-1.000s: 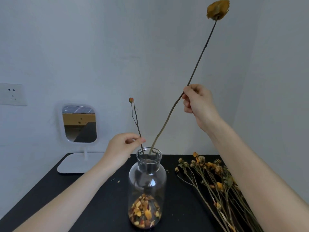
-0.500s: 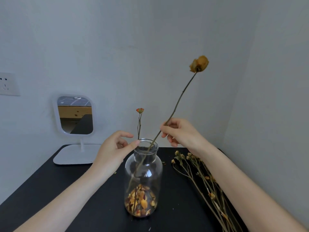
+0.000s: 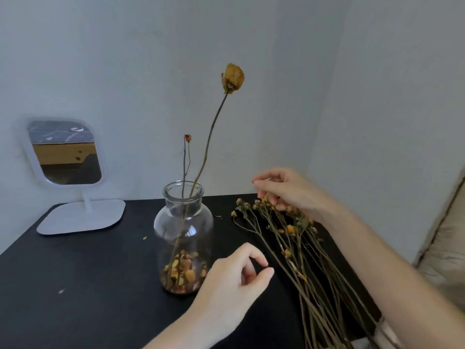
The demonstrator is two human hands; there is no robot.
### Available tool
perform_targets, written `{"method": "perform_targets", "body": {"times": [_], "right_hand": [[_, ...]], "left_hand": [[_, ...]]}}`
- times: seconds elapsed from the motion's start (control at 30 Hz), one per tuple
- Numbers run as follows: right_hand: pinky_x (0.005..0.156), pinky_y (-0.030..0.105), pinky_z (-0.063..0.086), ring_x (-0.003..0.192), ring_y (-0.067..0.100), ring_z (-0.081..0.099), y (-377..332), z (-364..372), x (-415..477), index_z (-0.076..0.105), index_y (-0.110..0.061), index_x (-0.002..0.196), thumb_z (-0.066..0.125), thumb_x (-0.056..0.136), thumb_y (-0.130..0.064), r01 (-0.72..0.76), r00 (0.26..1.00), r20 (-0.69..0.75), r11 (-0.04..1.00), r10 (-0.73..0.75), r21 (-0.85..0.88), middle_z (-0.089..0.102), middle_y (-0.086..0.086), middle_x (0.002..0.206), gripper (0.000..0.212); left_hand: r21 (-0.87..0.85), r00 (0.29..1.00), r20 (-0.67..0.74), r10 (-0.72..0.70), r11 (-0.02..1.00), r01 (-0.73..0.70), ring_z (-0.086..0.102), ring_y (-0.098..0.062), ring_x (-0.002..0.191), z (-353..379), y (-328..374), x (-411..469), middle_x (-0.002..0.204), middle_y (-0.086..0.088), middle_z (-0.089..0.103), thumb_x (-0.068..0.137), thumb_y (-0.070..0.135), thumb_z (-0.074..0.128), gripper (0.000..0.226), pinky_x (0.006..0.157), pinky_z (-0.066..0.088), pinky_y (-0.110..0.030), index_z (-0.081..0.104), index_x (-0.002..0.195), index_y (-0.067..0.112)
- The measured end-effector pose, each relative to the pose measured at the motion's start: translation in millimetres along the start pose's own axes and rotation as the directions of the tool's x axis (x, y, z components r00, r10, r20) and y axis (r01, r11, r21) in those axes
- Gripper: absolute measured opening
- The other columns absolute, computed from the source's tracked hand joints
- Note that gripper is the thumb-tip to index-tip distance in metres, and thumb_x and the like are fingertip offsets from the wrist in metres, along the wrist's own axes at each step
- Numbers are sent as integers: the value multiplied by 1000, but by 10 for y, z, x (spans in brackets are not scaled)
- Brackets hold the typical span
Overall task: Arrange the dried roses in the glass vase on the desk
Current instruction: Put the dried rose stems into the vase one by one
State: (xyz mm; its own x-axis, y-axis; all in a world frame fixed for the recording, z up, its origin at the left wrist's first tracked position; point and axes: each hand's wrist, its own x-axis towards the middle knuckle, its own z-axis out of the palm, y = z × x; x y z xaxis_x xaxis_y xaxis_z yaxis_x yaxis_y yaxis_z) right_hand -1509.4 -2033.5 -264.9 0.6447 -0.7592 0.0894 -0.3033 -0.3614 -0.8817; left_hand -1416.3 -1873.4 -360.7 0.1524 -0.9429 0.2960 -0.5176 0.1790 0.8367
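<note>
A clear glass vase [image 3: 183, 222] with dried petals at its bottom stands on the black desk [image 3: 75, 285]. Two dried roses stand in it: a tall yellow rose [image 3: 232, 77] and a short one with a small red bud [image 3: 187, 138]. A bundle of dried roses [image 3: 297, 248] lies on the desk to the right of the vase. My right hand [image 3: 286, 191] hovers over the flower heads of the bundle, fingers loosely curled, holding nothing. My left hand [image 3: 234, 280] hangs right of the vase's base, loosely curled and empty.
A white standing mirror [image 3: 66, 152] on a flat base is at the back left of the desk. White walls close in behind and on the right. A beige cushion [image 3: 445, 248] lies beyond the desk's right edge. Small petal crumbs dot the desk.
My right hand let go of the tall yellow rose, which now stands in the vase, and moved right over the bundle. My left hand let go of the short stem and dropped to the vase's right.
</note>
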Motion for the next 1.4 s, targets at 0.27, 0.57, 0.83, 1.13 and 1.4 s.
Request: {"method": "perform_targets", "body": {"times": [0.27, 0.57, 0.83, 1.13, 1.4], "right_hand": [[39, 16, 37, 48, 6, 49, 1039, -384, -443, 65, -15, 95, 58, 89, -23, -287, 957, -70, 877, 282, -386, 66, -2, 70, 12], [55, 16, 38, 64, 3, 59, 1371, -285, -509, 61, -24, 80, 60, 88, -33, -316, 937, -36, 798, 348, -513, 63, -7, 60, 12], [70, 24, 48, 66, 7, 58, 1312, -126, -457, 68, -13, 85, 68, 82, -31, -319, 914, 31, 762, 405, -563, 62, -5, 62, 18], [80, 31, 55, 69, 11, 60, 1352, -100, -431, 71, -10, 85, 61, 86, -25, -389, 898, -52, 733, 438, -558, 64, -1, 69, 18], [80, 34, 56, 66, 14, 61, 1389, -123, -408, 65, -10, 72, 63, 83, -28, -418, 888, -98, 699, 450, -580, 64, 1, 68, 21]], "left_hand": [[109, 955, 25, -296, 950, 292, 56, -10, 67, 667, -461, 673, 71, 5, 58, 87, 38, 60, 14, 61, 43, -26, 57, 88, 24], [10, 826, 17, -564, 826, 564, 44, -15, 47, 917, -634, 1014, 59, -3, 51, 88, 34, 59, 34, 48, 36, -23, 64, 75, 3], [-183, 740, 149, -656, 717, 672, 31, -5, 28, 936, -582, 998, 55, -1, 43, 88, 19, 62, 22, 30, 23, -12, 68, 93, -2], [-283, 768, 101, -633, 722, 632, 31, -9, 39, 869, -520, 1034, 56, -1, 42, 89, 16, 61, 16, 30, 24, -15, 67, 83, 2], [-238, 883, 42, -467, 854, 462, 33, -11, 43, 728, -345, 1084, 55, 0, 42, 95, 19, 50, 24, 38, 28, -18, 59, 75, 8]]}}
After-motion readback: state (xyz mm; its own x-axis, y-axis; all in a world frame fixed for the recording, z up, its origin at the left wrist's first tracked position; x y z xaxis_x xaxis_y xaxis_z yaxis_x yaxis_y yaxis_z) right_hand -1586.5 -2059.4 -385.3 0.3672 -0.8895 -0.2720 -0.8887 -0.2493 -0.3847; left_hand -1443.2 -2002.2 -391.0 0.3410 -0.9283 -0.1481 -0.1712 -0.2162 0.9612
